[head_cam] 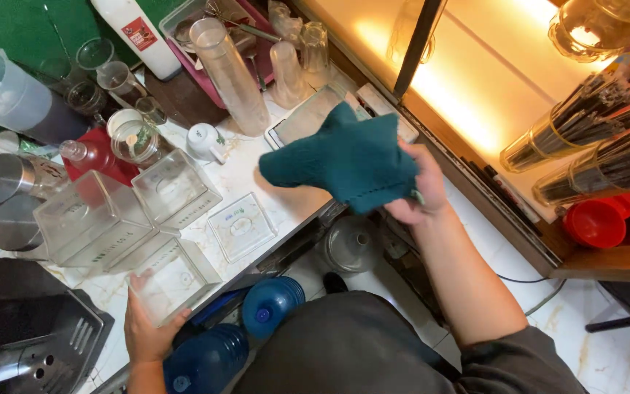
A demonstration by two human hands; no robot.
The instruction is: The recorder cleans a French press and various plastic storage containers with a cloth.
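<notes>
The right hand (421, 191) grips a green cloth (344, 164) up over the counter (257, 182) edge, and the clear box (173, 277) sits far off to its left, tipped on its side, held tight by the left hand (147, 332).

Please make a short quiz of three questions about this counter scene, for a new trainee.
1. True or false: the right hand holds a dark green cloth.
2. What does the left hand grip? A) a steel cup B) a clear square container C) a blue bottle
3. Fill in: the clear square lid lies flat on the ____ counter.

Key: 1 true; 2 B; 3 white
</notes>
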